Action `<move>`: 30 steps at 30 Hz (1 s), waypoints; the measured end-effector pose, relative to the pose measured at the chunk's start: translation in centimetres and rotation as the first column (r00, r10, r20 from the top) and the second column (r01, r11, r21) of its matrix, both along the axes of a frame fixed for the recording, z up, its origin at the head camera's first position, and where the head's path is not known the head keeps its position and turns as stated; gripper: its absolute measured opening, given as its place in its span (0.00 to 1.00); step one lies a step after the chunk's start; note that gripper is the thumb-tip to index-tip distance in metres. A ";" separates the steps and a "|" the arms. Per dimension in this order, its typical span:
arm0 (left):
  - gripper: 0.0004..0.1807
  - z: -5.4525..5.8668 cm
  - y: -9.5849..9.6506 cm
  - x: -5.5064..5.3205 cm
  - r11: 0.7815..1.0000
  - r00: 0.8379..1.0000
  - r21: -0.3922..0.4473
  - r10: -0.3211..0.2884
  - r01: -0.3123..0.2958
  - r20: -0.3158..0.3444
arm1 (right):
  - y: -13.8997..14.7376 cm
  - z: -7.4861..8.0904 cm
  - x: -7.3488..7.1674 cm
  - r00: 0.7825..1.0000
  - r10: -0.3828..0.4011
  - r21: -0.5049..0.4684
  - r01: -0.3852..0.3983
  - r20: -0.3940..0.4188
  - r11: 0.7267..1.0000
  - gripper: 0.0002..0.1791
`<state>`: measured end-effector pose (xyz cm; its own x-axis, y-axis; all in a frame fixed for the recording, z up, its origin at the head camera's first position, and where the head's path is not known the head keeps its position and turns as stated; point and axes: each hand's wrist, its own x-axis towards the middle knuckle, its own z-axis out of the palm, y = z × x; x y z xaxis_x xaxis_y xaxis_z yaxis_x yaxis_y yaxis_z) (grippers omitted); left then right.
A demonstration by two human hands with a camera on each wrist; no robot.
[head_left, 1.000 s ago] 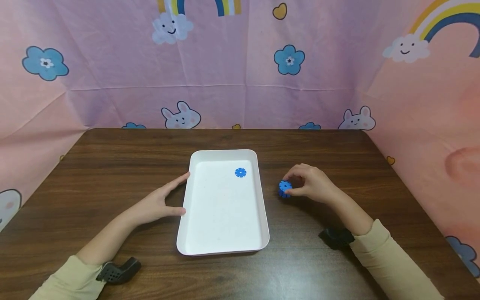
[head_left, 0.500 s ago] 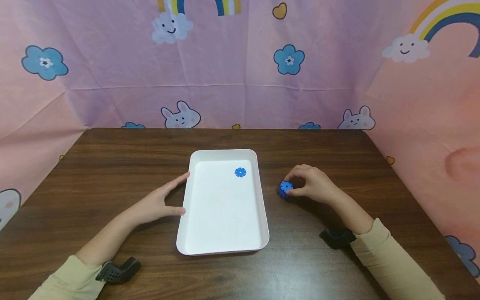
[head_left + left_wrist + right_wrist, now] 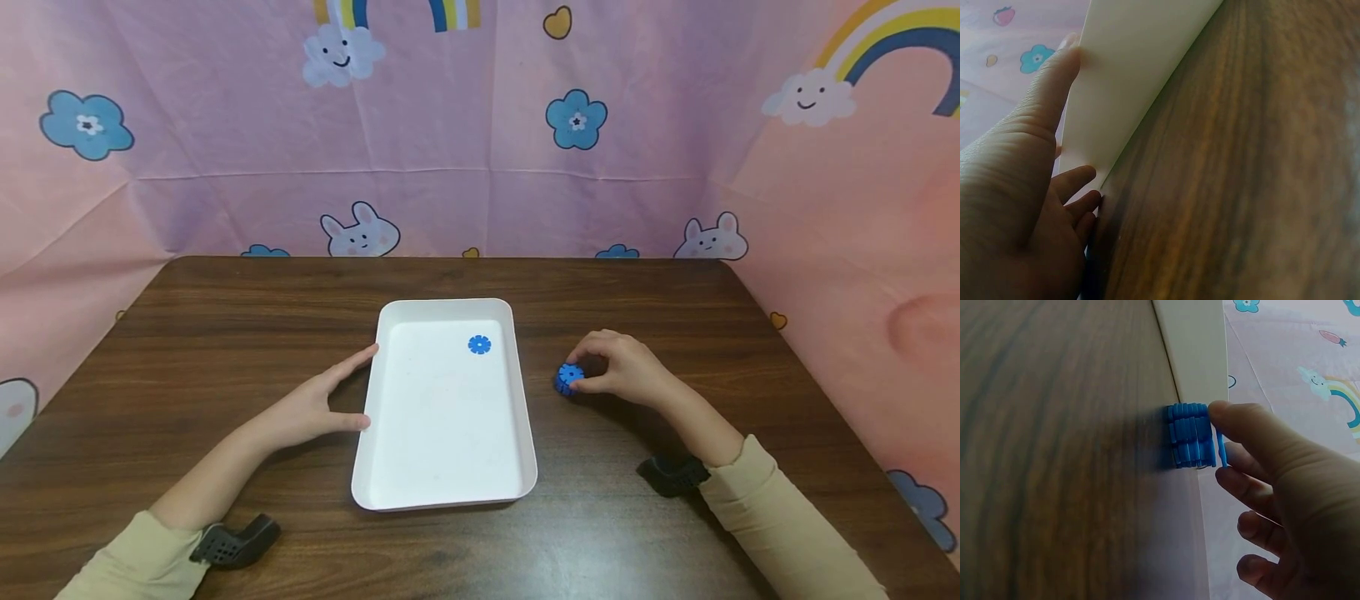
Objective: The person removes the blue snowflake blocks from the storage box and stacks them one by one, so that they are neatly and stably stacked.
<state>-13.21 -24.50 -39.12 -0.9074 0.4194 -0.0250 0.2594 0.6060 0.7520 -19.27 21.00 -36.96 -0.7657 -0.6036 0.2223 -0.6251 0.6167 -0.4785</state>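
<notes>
My right hand (image 3: 626,369) is at a short stack of blue notched plastic discs (image 3: 1191,436) on the table, right of the white tray (image 3: 358,477). Thumb and index finger pinch the top disc (image 3: 1221,450) by its edges. The right wrist view shows a thin gap between this disc and the stack under it; the other fingers are bent loosely. My left hand (image 3: 303,412) has its thumb and fingers spread against the tray's left wall (image 3: 1125,75), fingertips touching it. One blue notched disc (image 3: 479,344) lies flat inside the tray, near its far right corner.
The tray stands on a dark wood-grain table (image 3: 247,333). A patterned pink and purple cloth (image 3: 450,125) hangs behind the table and along its sides. Black wrist devices (image 3: 236,542) sit on both forearms.
The top disc, offset to the right of the stack half a second ago, is now more nearly in line with it. My left hand and the tray stay put.
</notes>
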 end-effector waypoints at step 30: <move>0.54 0.2 0.1 0.1 1.000 1.000 -0.001 -0.001 0.001 0.010 | -0.5 0.7 0.0 0.999 -0.039 -0.018 0.040 0.036 0.999 0.16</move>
